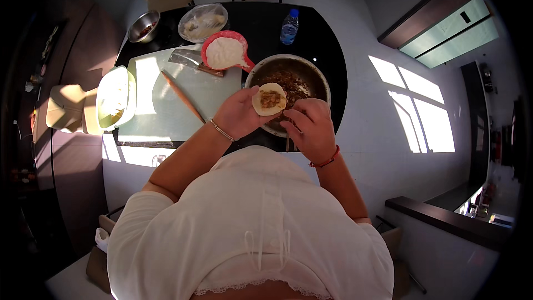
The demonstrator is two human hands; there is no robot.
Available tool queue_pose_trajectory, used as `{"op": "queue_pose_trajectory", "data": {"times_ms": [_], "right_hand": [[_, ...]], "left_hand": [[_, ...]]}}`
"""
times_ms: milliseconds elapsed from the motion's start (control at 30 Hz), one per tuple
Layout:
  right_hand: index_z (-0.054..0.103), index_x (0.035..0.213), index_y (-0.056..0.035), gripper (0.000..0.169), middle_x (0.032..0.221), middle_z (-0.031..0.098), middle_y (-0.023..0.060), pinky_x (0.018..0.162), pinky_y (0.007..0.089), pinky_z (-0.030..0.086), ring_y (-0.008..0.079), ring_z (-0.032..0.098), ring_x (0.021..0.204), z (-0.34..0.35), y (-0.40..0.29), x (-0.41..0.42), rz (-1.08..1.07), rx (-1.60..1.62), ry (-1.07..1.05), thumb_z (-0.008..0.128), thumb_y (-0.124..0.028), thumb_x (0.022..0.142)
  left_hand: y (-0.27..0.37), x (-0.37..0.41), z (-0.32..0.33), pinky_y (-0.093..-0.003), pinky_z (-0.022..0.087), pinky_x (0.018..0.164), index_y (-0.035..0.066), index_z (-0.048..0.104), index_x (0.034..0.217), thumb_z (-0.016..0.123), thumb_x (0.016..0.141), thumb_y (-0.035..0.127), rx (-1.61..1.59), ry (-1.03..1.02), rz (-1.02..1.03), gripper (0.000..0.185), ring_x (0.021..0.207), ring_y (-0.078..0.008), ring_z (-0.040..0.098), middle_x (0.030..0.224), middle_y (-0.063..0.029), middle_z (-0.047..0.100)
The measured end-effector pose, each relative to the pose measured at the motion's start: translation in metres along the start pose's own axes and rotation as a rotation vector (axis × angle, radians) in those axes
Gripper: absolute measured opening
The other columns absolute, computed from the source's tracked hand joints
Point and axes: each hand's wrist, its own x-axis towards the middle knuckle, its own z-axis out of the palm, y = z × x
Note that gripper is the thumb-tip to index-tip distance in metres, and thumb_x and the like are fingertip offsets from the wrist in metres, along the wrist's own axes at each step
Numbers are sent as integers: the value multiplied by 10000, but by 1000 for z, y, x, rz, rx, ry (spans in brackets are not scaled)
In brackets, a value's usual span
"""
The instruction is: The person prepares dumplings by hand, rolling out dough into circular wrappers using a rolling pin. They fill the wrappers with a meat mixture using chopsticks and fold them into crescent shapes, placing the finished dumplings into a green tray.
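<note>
A round dough wrapper (256, 106) with a mound of brown chopped filling (271, 100) lies flat in my left hand (238, 112), held at its edge by the thumb. My right hand (313, 127) is just right of the wrapper, thumb and fingers apart and curled, with nothing seen between them. Whether its fingertips touch the wrapper's edge, I cannot tell. Both hands are over the near side of a large steel bowl (326, 85) containing more filling (291, 81). Thin utensil handles (287, 143) show at the bowl's near rim, partly hidden by my right hand.
On the black table (258, 12) are a pale board (145, 123), a wooden rolling pin (182, 96), a cleaver (185, 57), a red scoop of flour (225, 52), bagged dough (204, 24), a small steel bowl (143, 27) and a water bottle (289, 28). A pale green basin (129, 104) stands left.
</note>
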Motion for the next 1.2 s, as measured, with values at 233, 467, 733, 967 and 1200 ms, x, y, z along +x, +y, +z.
{"op": "queue_pose_trajectory", "data": {"times_ms": [233,467,733,967,1200], "right_hand": [[694,959,-124,257,1057,607,26,878,417,442,244,565,1028,14,-2,0,-125,-121,98,753,-99,710],[709,922,-127,227,1041,612,25,871,414,439,237,570,1002,15,0,1,-181,-149,98,718,-128,696],[687,871,-123,182,1024,622,39,846,405,436,261,583,964,7,-1,9,-89,-14,91,755,-83,706],[686,870,-92,199,1011,613,57,848,409,441,279,576,956,2,0,15,17,71,113,791,-56,704],[697,858,-70,194,1017,604,81,841,391,462,282,567,962,-2,-1,24,75,151,113,796,-39,694]], "left_hand": [[-8,2,10,-465,399,1139,23,374,1463,322,1083,279,-11,-61,-39,461,1350,-299,472,1461,-163,478],[-12,-1,9,-434,417,1134,39,386,1460,351,1084,281,58,-54,-28,449,1341,-267,486,1451,-140,493],[-11,-3,13,-368,545,997,25,488,1393,394,1081,277,181,54,-7,412,1196,-224,609,1353,-130,582],[-13,-6,23,-388,533,1026,5,528,1362,407,1075,284,278,88,39,418,1201,-226,609,1324,-147,597],[-14,-14,36,-298,534,978,-18,549,1350,645,974,151,901,71,133,423,1126,-139,630,1239,-91,648]]}}
